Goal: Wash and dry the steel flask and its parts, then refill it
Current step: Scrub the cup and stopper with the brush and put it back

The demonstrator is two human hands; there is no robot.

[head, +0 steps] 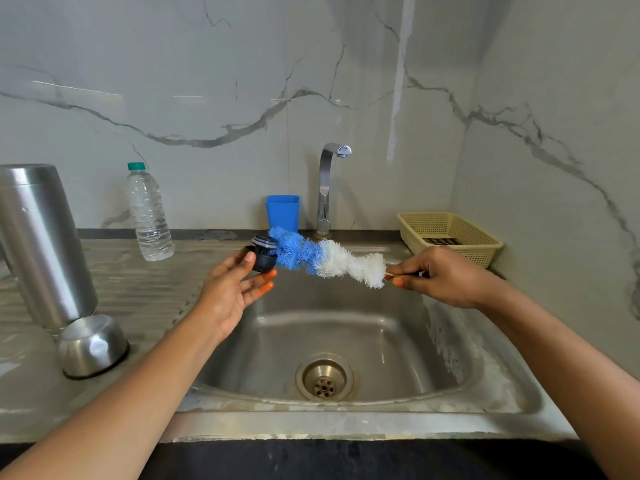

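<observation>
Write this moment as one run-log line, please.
step: scrubbing | left hand: holds dark stopper over sink | right hand: grips bottle brush, blue tip against stopper | tap: no water | flask, steel cup: left of sink

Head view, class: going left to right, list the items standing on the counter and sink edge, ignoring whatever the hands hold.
In order: steel flask → water bottle → blue cup → tap → yellow basket. The steel cap overlaps the flask, so it is left out.
</observation>
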